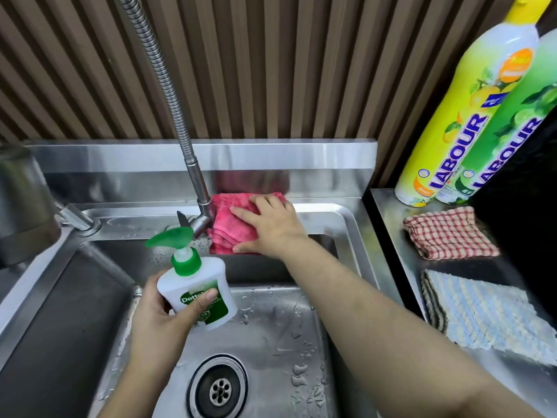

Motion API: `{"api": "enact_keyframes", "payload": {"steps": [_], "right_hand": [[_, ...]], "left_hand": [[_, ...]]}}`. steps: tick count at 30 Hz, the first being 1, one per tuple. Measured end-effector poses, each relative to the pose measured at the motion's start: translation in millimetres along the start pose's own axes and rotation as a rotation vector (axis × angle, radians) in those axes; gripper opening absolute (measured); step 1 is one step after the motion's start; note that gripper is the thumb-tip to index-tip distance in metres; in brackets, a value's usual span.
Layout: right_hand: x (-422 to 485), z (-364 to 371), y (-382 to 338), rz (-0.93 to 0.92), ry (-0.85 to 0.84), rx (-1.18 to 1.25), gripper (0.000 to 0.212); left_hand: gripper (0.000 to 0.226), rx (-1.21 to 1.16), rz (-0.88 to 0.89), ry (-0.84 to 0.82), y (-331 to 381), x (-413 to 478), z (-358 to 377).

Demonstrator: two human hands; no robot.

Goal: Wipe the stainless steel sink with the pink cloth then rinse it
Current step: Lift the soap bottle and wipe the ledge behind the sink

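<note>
The folded pink cloth (224, 226) lies on the back ledge of the stainless steel sink (337, 218), just right of the tap's base. My right hand (268, 227) rests flat on the cloth with fingers spread, thumb at its front edge. Over the wet basin, my left hand (164, 315) is shut on a white soap bottle (199, 294) with a green pump top, held tilted. The round drain (218, 387) sits below it in the basin floor.
A flexible metal tap (168, 95) rises from the ledge. A second basin (60, 327) lies to the left, with a steel container (24, 203) beside it. On the right counter stand two dish-liquid bottles (461, 116), a checked cloth (449, 233) and a striped cloth (482, 315).
</note>
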State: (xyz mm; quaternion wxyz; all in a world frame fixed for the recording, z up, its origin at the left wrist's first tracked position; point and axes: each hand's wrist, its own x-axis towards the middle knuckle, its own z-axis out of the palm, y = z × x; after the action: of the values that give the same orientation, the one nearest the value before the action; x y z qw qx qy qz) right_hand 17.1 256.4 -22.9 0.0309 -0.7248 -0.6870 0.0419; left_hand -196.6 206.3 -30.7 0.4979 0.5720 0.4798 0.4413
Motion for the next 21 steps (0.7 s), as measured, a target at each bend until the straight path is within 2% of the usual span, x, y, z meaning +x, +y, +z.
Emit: {"api": "enact_keyframes", "payload": {"steps": [5, 8, 9, 11, 13, 16, 18, 21], "right_hand": [[-21.2, 9.3, 13.5, 0.146, 0.100, -0.074, 0.053], [-39.5, -2.4, 40.0, 0.295, 0.108, 0.093, 0.045], [-44.5, -10.4, 46.6, 0.335, 0.166, 0.206, 0.042], [-44.5, -30.6, 52.1, 0.354, 0.394, 0.352, 0.039], [-30.0, -51.7, 44.7, 0.281, 0.647, 0.307, 0.044], [11.3, -66.1, 25.0, 0.027, 0.851, 0.094, 0.053], [41.1, -57.3, 14.5, -0.101, 0.862, -0.066, 0.055], [65.8, -35.2, 0.9, -0.250, 0.706, -0.351, 0.062]], "left_hand": [[0.047, -0.002, 0.001, -0.007, 0.8, 2.8, 1.6], [0.049, 0.006, -0.005, 0.003, -1.7, 4.4, -8.3], [0.052, 0.013, -0.007, 0.002, -2.3, 4.1, -10.9], [0.051, 0.003, -0.012, 0.009, -3.7, 3.5, -13.4], [0.046, 0.003, -0.012, 0.020, -7.1, 3.3, -14.1], [0.045, 0.016, -0.017, 0.012, -11.5, 2.1, -14.6], [0.045, 0.006, -0.024, 0.013, -11.3, 0.7, -14.8], [0.045, 0.011, -0.023, 0.015, -12.4, 0.6, -15.8]]}}
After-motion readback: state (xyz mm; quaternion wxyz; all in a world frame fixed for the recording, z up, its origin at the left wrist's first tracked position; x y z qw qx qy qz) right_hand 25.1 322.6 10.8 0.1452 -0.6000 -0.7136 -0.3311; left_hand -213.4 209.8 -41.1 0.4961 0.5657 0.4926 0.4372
